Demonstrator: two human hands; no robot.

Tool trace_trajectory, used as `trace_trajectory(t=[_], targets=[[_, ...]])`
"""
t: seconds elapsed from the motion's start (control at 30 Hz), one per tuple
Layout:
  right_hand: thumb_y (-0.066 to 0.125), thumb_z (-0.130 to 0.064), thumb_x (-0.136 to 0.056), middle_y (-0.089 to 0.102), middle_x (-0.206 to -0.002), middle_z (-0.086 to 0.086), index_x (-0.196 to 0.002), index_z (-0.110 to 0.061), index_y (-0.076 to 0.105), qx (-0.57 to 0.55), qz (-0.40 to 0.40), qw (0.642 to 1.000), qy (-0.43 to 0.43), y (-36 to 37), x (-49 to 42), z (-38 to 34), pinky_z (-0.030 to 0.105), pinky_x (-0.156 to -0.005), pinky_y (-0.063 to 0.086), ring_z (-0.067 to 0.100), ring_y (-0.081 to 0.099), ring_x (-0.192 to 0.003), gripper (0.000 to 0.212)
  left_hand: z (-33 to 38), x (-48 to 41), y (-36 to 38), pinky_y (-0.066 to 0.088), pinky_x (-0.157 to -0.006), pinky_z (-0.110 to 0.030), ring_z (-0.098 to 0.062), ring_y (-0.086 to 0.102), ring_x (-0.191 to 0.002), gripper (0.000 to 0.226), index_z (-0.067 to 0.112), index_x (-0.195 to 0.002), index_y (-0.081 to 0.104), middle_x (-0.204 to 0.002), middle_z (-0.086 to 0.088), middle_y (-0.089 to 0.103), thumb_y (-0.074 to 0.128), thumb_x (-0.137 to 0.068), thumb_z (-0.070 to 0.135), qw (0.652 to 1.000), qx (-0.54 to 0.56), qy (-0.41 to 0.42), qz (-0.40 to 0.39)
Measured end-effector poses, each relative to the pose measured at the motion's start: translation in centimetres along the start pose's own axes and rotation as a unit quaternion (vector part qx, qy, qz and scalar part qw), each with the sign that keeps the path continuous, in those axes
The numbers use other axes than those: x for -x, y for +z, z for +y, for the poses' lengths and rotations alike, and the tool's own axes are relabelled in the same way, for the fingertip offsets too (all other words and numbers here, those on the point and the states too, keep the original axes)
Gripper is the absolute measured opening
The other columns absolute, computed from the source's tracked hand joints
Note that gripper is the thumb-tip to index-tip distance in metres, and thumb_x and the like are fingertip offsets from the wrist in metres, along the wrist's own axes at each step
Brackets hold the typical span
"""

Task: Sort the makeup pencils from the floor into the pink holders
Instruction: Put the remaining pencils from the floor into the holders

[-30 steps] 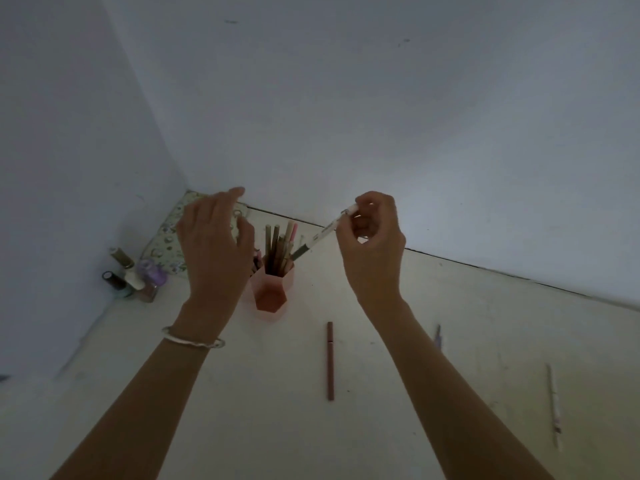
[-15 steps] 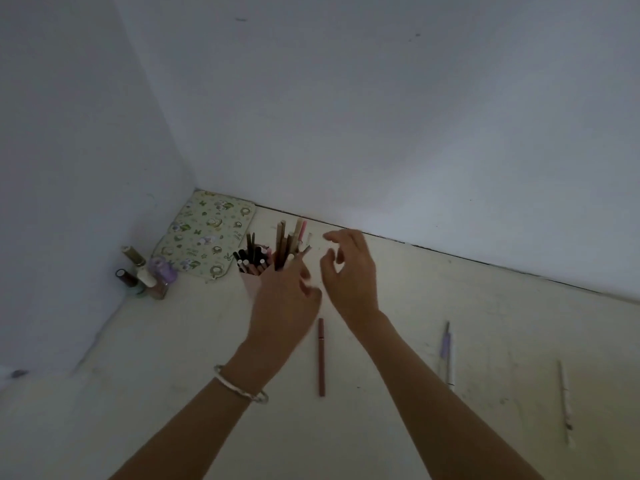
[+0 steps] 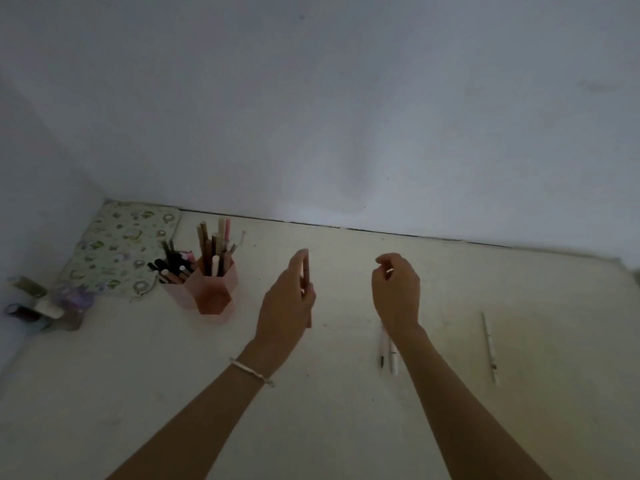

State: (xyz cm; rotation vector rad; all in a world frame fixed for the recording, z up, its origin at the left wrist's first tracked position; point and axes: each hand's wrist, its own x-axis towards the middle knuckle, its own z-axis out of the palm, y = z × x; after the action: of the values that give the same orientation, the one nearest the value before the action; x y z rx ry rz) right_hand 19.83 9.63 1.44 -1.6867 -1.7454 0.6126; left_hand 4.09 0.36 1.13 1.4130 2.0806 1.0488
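Right of the pink holders (image 3: 207, 292), left hand (image 3: 284, 306) is pinching a reddish pencil (image 3: 306, 273), its long axis pointing toward the wall; right hand (image 3: 396, 292) is hanging loosely curled, holding nothing.

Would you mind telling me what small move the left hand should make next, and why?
Probably carry the reddish-brown pencil leftward to the front pink holder and drop it in. The left hand already grips that pencil, and the holder stands close by on its left, open at the top and filled with similar brownish pencils, so it looks like the matching place.
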Motion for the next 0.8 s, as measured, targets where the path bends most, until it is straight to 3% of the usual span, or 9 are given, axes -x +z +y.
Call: trace_trajectory(t=[0.17,0.33,0.5,0.57,0.67,0.73,0.8], targets=[[0.055,-0.009,-0.088,0.067,-0.108,0.017,-0.119,-0.006,0.056,0.144,-0.142,0.966,0.164,-1.8,0.2,6.0,0.033,-0.081,0.048,0.031,0.064,-0.099,0.031,3.9,-1.6,1.1,0.057,-0.067,-0.017,-0.006,0.064,-0.074,0.063,0.031,-0.149,0.026,-0.089,0.007,0.06,0.057,-0.096,0.017,0.994,0.085,0.061,0.028],[0.051,-0.03,-0.098,0.062,-0.113,0.019,-0.12,-0.005,0.05,0.187,-0.158,0.957,0.154,-0.6,1.9,7.5,0.035,-0.081,0.048,0.034,0.063,-0.102,0.034,3.8,-1.4,2.2,0.06,-0.069,-0.023,-0.006,0.063,-0.073,0.071,0.032,-0.152,0.02,-0.088,0.009,0.058,0.059,-0.095,0.016,0.995,0.081,0.058,0.014],[0.049,-0.017,-0.097,0.056,-0.118,0.02,-0.134,-0.008,0.044,0.196,-0.139,0.966,0.1,-0.6,1.5,6.0,0.037,-0.081,0.045,0.038,0.059,-0.104,0.039,3.3,-2.1,0.0,0.06,-0.065,-0.021,-0.002,0.064,-0.072,0.074,0.031,-0.151,0.023,-0.082,0.016,0.056,0.062,-0.092,0.01,0.994,0.089,0.057,0.023],[0.054,-0.007,-0.088,0.055,-0.11,0.016,-0.132,-0.01,0.049,0.148,-0.074,0.985,0.041,-1.2,0.0,3.5,0.031,-0.071,0.039,0.034,0.059,-0.092,0.044,2.4,-3.5,-3.0,0.059,-0.062,-0.019,0.0,0.065,-0.071,0.07,0.026,-0.148,0.03,-0.082,0.015,0.057,0.063,-0.09,0.009,0.99,0.086,0.057,0.091],[0.057,-0.004,-0.081,0.055,-0.099,0.005,-0.127,-0.015,0.052,0.04,0.004,0.999,-0.035,-1.5,-1.9,-1.6,0.019,-0.067,0.034,0.008,0.05,-0.075,0.047,0.3,-4.6,-8.6,0.052,-0.059,-0.011,0.003,0.062,-0.066,0.062,0.028,-0.144,0.031,-0.084,0.013,0.06,0.061,-0.09,0.016,0.972,0.033,0.05,0.228],[0.057,-0.002,-0.081,0.053,-0.095,0.0,-0.125,-0.017,0.053,-0.043,0.033,0.996,-0.077,-1.1,-2.2,-4.7,0.006,-0.064,0.035,-0.004,0.05,-0.073,0.047,-1.3,-4.4,-11.5,0.047,-0.064,-0.018,0.0,0.057,-0.068,0.062,0.029,-0.143,0.031,-0.086,0.013,0.062,0.059,-0.089,0.023,0.951,-0.042,0.03,0.304],[0.057,-0.001,-0.082,0.052,-0.098,-0.002,-0.125,-0.018,0.054,-0.103,0.046,0.988,-0.109,-0.3,-1.8,-7.1,0.002,-0.066,0.039,-0.006,0.053,-0.074,0.046,-2.6,-4.0,-13.0,0.05,-0.073,-0.032,-0.01,0.061,-0.079,0.06,0.026,-0.143,0.032,-0.092,0.005,0.067,0.058,-0.089,0.023,0.932,-0.094,0.016,0.348]])
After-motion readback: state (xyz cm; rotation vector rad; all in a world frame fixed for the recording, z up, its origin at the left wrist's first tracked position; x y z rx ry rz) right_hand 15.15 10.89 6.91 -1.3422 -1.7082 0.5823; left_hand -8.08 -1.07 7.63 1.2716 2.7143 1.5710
